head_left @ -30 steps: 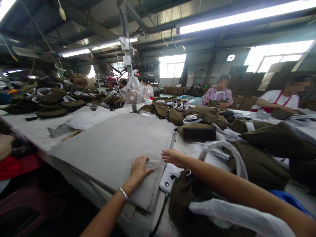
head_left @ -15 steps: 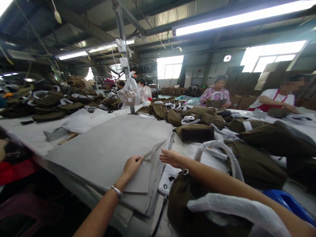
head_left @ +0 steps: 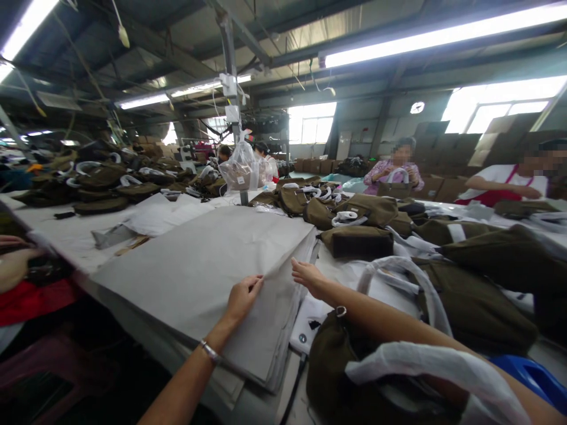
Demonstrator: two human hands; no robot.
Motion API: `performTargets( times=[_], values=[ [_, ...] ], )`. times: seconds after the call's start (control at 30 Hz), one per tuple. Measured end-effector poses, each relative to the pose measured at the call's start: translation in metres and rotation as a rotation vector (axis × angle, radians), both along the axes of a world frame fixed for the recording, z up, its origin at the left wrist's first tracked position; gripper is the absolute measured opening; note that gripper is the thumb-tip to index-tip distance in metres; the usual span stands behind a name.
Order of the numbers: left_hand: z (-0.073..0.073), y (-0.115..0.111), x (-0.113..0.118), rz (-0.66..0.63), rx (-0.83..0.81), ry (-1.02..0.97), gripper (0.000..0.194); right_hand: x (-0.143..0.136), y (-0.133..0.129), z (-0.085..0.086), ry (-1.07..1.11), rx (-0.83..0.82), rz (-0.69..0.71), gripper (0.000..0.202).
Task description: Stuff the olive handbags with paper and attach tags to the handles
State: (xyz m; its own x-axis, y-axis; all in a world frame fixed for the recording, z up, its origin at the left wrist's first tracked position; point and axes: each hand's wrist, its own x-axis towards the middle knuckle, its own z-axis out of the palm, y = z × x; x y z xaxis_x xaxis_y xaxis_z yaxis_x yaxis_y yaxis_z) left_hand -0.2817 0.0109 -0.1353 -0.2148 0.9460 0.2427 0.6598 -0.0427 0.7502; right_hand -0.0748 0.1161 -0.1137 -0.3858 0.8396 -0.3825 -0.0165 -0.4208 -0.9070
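Factory table at frame centre: left hand [head_left: 241, 298] pinches top grey paper sheet [head_left: 208, 265], open right hand [head_left: 309, 277] must grasp its edge.

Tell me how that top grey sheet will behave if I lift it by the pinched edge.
The top grey sheet is probably thin and floppy: its edge already curves up at the left hand. It looks light, and should peel off the stack alone.

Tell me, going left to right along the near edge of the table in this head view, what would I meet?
Red cloth → stack of grey paper sheets → left hand pinching the top sheet → right hand → olive bag under the forearm → blue plastic thing.
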Motion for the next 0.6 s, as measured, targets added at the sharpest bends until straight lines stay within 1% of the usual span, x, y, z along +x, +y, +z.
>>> performTargets(
  times=[0.07, 0.13, 0.2, 0.23, 0.27, 0.3, 0.33, 0.37, 0.43, 0.47, 0.53, 0.57, 0.6],
  values=[
    [0.008, -0.013, 0.022, -0.074, 0.023, -0.039, 0.041, -0.004, 0.0, 0.004, 0.002, -0.055, 0.025, 0.047],
    [0.014, -0.029, 0.051, -0.191, 0.026, -0.072, 0.04, -0.006, -0.001, 0.006, -0.014, -0.112, 0.066, 0.05],
    [0.02, -0.044, 0.079, -0.337, 0.011, -0.087, 0.037, -0.007, 0.0, 0.007, -0.061, -0.16, 0.094, 0.043],
    [0.022, -0.049, 0.088, -0.4, -0.002, -0.087, 0.035, -0.005, 0.001, 0.007, -0.096, -0.181, 0.098, 0.037],
    [0.024, -0.051, 0.093, -0.435, -0.01, -0.086, 0.034, -0.003, 0.002, 0.007, -0.136, -0.199, 0.097, 0.031],
    [0.026, -0.05, 0.092, -0.435, -0.01, -0.084, 0.034, -0.001, 0.004, 0.007, -0.178, -0.218, 0.094, 0.028],
    [0.028, -0.046, 0.086, -0.397, -0.001, -0.082, 0.036, 0.003, 0.007, 0.007, -0.218, -0.236, 0.094, 0.026],
    [0.029, -0.039, 0.075, -0.327, 0.014, -0.078, 0.037, 0.007, 0.009, 0.007, -0.257, -0.254, 0.098, 0.026],
    [0.027, -0.02, 0.046, -0.144, 0.044, -0.06, 0.039, 0.015, 0.012, 0.008, -0.32, -0.288, 0.113, 0.026],
    [0.025, -0.01, 0.031, -0.065, 0.04, -0.047, 0.039, 0.019, 0.012, 0.009, -0.342, -0.3, 0.122, 0.026],
    [0.016, 0.006, 0.012, 0.026, 0.0, -0.031, 0.04, 0.023, 0.011, 0.011, -0.356, -0.3, 0.139, 0.028],
    [0.009, 0.011, 0.009, 0.043, -0.027, -0.029, 0.04, 0.024, 0.01, 0.012, -0.347, -0.292, 0.153, 0.031],
    [0.003, 0.014, 0.012, 0.042, -0.055, -0.031, 0.04, 0.024, 0.008, 0.013, -0.329, -0.282, 0.173, 0.037]
  ],
)
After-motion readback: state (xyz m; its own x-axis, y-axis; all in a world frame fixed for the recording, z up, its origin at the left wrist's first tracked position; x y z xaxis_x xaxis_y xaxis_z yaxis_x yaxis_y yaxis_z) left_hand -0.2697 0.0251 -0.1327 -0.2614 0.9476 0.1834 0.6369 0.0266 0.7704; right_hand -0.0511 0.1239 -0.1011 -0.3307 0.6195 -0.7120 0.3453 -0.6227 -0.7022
